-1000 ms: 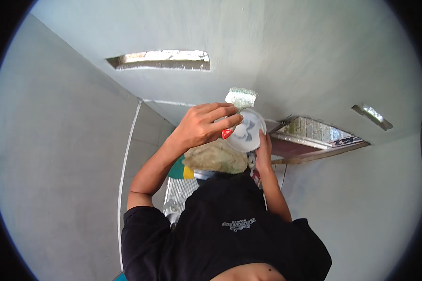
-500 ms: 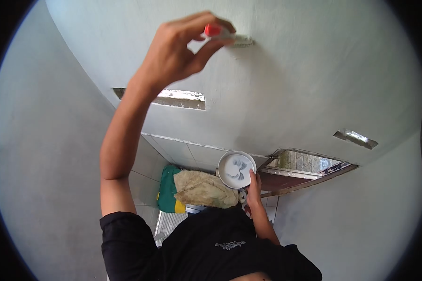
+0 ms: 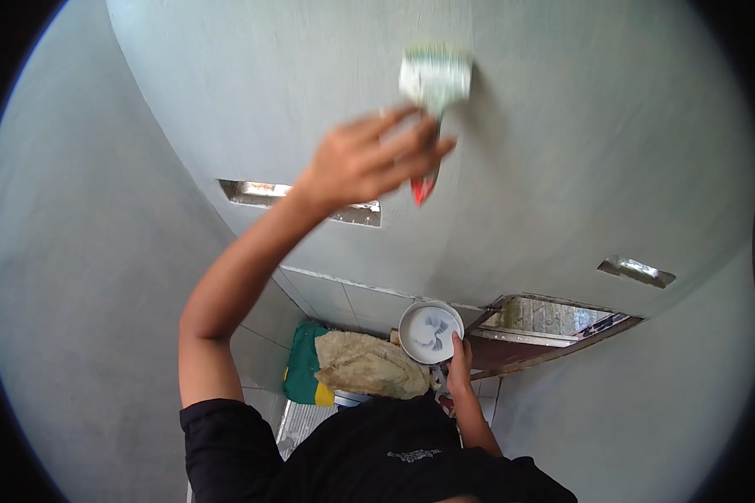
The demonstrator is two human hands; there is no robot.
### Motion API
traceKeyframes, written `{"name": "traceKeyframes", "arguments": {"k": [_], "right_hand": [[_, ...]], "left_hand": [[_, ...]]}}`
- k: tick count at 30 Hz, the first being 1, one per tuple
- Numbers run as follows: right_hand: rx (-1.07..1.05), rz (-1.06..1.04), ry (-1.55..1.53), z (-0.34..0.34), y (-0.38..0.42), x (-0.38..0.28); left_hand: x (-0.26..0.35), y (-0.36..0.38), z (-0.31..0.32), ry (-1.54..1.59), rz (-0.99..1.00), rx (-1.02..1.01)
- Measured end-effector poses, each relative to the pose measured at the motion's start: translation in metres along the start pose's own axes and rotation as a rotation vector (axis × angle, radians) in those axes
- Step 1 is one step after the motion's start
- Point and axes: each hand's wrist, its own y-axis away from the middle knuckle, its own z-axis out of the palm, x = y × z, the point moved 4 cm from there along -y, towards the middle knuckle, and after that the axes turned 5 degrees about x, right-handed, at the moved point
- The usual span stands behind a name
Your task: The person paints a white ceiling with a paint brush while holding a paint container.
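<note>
My left hand [image 3: 376,159], slightly blurred, is closed round a paintbrush with a red-ended handle [image 3: 422,191]. The wide pale bristles of the paintbrush [image 3: 436,74] point up and lie against or very near the grey wall [image 3: 545,134]. Lower down, my right hand [image 3: 460,365] grips a round white bowl [image 3: 418,342] by its right side, thumb over the rim. White liquid with dark streaky marks shows inside the bowl.
A slot opening [image 3: 356,214] cuts the wall at left, a smaller slot [image 3: 637,271] at right. Below it is a framed opening [image 3: 554,318]. Beneath the bowl lie a beige fluffy cloth [image 3: 369,365] and a green-yellow item [image 3: 302,360]. White tiles [image 3: 319,293] line the lower wall.
My left hand has moved down and right, and the paintbrush has turned so its bristles point up with the red end below. The bowl sits slightly lower in view.
</note>
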Motion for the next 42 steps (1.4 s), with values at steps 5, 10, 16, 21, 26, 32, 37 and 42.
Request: {"name": "traceKeyframes", "arguments": {"k": [5, 10, 16, 21, 26, 32, 37, 42], "right_hand": [[-0.020, 0.003, 0.017, -0.013, -0.008, 0.014], [-0.023, -0.035, 0.018, -0.019, -0.016, 0.024], [-0.013, -0.009, 0.085, -0.022, -0.019, 0.032], [-0.001, 0.018, 0.037, -0.016, -0.014, 0.028], [-0.009, 0.017, 0.031, -0.018, -0.017, 0.034], [-0.006, -0.001, 0.050, -0.017, -0.014, 0.029], [0.001, -0.018, 0.050, -0.022, -0.019, 0.039], [-0.021, -0.036, 0.074, -0.029, -0.015, 0.040]], "left_hand": [[0.122, 0.098, 0.005, 0.235, 0.017, -0.206], [0.141, 0.115, 0.013, 0.688, -0.323, -0.465], [-0.015, -0.006, 0.008, 0.779, -0.618, -0.362], [-0.118, -0.111, -0.025, 0.465, -0.251, -0.020], [-0.174, -0.165, -0.043, 0.092, -0.043, 0.243], [-0.092, -0.089, -0.006, -0.031, 0.047, 0.204], [0.061, 0.043, 0.021, 0.089, 0.100, 0.017], [0.143, 0.092, 0.017, 0.613, -0.262, -0.399]]}}
